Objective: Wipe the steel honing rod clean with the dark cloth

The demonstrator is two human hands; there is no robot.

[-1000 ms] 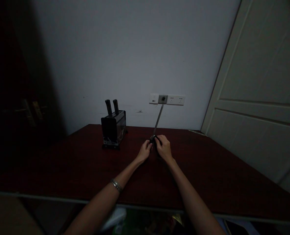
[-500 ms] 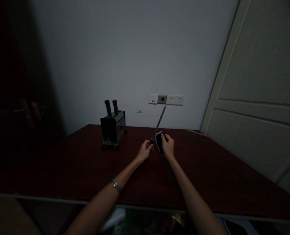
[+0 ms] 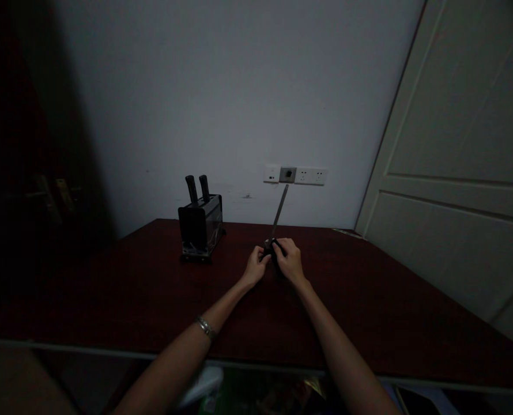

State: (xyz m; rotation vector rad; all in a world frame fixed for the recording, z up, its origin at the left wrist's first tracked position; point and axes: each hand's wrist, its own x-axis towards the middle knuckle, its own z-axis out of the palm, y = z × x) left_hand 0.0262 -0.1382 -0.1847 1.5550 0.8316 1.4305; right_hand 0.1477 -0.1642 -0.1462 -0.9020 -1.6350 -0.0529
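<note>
Both hands meet mid tabletop (image 3: 369, 311): left hand (image 3: 255, 267) w/ fingers closed on the handle of a long thin metal rod (image 3: 279, 212) pointing up toward 1 o'clock, right hand (image 3: 287, 260) gripping a small dark object (image 3: 274, 249) at its base. Black knife block (image 3: 200, 226) w/ two handles sits at 10 o'clock, well apart. White wall sockets (image 3: 295, 174) behind, pale door (image 3: 464, 173) at 3 o'clock.

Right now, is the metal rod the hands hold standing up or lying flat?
Standing, tilted. The metal rod rises from the left hand and right hand, leaning right toward the wall sockets.
</note>
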